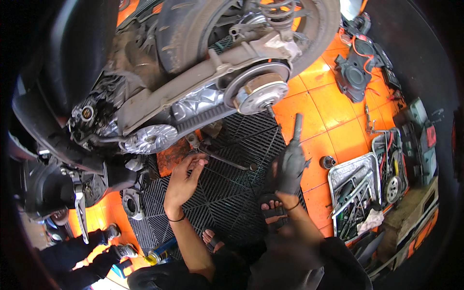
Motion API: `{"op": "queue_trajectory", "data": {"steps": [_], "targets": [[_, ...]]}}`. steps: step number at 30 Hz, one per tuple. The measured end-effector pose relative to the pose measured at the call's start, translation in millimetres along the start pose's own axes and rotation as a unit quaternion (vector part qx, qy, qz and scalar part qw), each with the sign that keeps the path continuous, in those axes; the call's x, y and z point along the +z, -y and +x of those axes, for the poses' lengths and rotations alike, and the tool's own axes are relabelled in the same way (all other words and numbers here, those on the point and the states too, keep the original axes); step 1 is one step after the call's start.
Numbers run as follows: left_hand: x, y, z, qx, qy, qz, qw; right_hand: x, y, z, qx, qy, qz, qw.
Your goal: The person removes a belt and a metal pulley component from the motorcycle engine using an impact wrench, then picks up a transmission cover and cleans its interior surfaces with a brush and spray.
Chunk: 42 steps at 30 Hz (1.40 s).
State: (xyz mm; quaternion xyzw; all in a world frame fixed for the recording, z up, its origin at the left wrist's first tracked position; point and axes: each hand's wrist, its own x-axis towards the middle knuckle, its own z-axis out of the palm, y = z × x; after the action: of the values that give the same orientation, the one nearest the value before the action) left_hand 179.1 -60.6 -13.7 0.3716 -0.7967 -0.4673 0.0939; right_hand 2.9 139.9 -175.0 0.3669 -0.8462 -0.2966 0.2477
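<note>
- We find the engine case [186,86] uncovered beside the rear wheel [176,36]; the ribbed belt [205,119] inside it is in plain sight.
- Done, in our judgement: opening up. The finned pulley [149,139] sits at the front end of the belt, the round drum [263,94] at the rear, its shaft end bare.
- Left, in our judgement: closing up. We see no cover over the belt; a dark cover-like part [355,75] lies well apart on the orange floor [316,113].
- Left hand [184,183]: fingers bent, thumb near the forefinger, close to a long-handled tool [232,161] on the black mat [232,193]. We cannot tell whether it grasps anything.
- Right hand [288,174]: blurred and dark, possibly gloved, with a dark rod-like piece [298,126] projecting from it; we cannot tell whether it grips that piece.
- Metal tray [346,175]: we note a jumble of hand tools [355,191] and a pale rag [371,221] at its near end. A loose socket [327,162] stands outside, just beside it.
- Second tray [386,131]: more tools and a round metal disc [393,187].
- Box [415,116] beyond: contents not visible to us.
</note>
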Motion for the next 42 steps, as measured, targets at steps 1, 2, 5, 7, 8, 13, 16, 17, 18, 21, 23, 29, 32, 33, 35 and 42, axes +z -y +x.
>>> {"op": "queue_trajectory", "data": {"steps": [1, 2, 5, 7, 8, 13, 16, 17, 18, 21, 23, 29, 32, 33, 35, 42], "targets": [[-1, -2, 1, -0.009, 0.003, 0.019, 1.000, 12, -9, 17, 0.078, -0.004, 0.174, 0.982], [0, -4, 2, -0.010, 0.012, 0.031, 0.999, 26, -18, 33, 0.147, -0.030, 0.319, 0.936], [6, -5, 3, -0.031, 0.036, 0.053, 0.997, 80, -37, 76, 0.258, -0.122, 0.690, 0.665], [12, -5, 4, -0.033, 0.059, 0.055, 0.996, 120, -35, 98, 0.281, -0.110, 0.848, 0.434], [15, -5, 5, -0.032, 0.063, 0.057, 0.996, 140, -33, 105, 0.300, -0.112, 0.870, 0.376], [34, -6, 12, -0.016, 0.115, 0.097, 0.989, 189, -27, 138, 0.232, -0.126, 0.943, -0.204], [49, -9, 19, -0.026, 0.145, 0.077, 0.986, 176, -52, 137, 0.272, -0.116, 0.908, 0.298], [53, -10, 21, -0.015, 0.155, 0.087, 0.984, 168, -67, 126, 0.269, -0.150, 0.772, 0.556], [56, -11, 21, -0.017, 0.169, 0.087, 0.982, 156, -78, 108, 0.258, -0.170, 0.685, 0.659], [56, -10, 21, -0.007, 0.181, 0.091, 0.979, 129, -105, 33, 0.225, -0.091, 0.656, 0.715], [53, -8, 22, -0.012, 0.176, 0.076, 0.981, 142, -129, -16, 0.231, -0.091, 0.599, 0.762], [54, -20, 22, 0.005, 0.158, 0.101, 0.982, 306, -265, -136, 0.470, 0.110, 0.048, 0.875], [61, -27, 19, 0.041, 0.119, 0.121, 0.985, 351, -310, -197, 0.395, 0.247, 0.073, 0.882], [65, -28, 19, 0.033, 0.120, 0.084, 0.989, 355, -318, -208, 0.419, 0.207, 0.177, 0.866], [78, -24, 22, 0.048, 0.155, 0.061, 0.985, 343, -330, -225, 0.413, 0.199, 0.179, 0.871], [152, 6, 29, 0.100, 0.221, -0.027, 0.970, 168, -321, -156, 0.230, 0.113, 0.366, 0.895]]}}
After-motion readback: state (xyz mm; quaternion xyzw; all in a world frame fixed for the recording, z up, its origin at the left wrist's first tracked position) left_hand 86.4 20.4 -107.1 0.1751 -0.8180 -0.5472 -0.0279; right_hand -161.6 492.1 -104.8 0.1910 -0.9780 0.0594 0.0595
